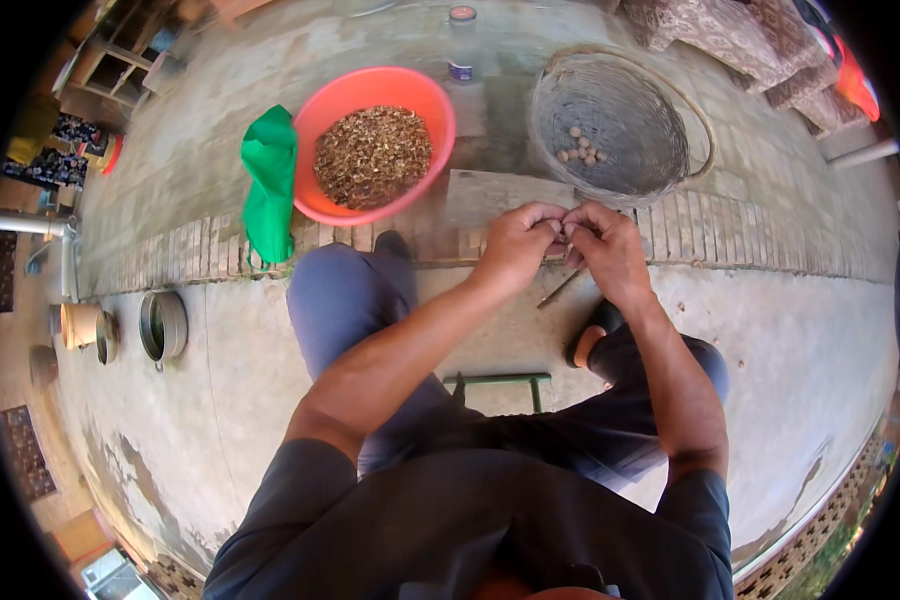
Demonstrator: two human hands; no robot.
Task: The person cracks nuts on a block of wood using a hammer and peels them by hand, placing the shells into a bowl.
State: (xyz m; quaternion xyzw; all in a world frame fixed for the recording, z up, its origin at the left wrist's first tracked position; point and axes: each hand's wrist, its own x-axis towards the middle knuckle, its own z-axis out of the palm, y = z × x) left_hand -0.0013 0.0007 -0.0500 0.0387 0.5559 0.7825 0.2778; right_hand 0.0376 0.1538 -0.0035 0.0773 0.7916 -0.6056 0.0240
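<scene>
My left hand point(518, 245) and my right hand point(613, 255) meet fingertip to fingertip above the brick strip, both closed in a pinch. Whatever small thing lies between the fingers is mostly hidden by them. Just beyond the hands is a flat board or slab point(485, 197). Below them a thin dark stick or handle point(562, 290) shows, its upper end hidden. A round wicker basket point(620, 80) stands beyond my right hand, with several small round tan pieces, walnut-like point(581, 152), inside. To the left, a red plastic basin point(440, 115) holds a heap of brown broken bits point(373, 157).
A green cloth or bag point(268, 175) hangs against the basin's left side. A clear jar point(461, 45) stands farther back. Metal pots point(163, 326) rest on the concrete at left. Patterned covered furniture point(720, 35) is at the far right. A green metal frame point(495, 379) shows between my legs.
</scene>
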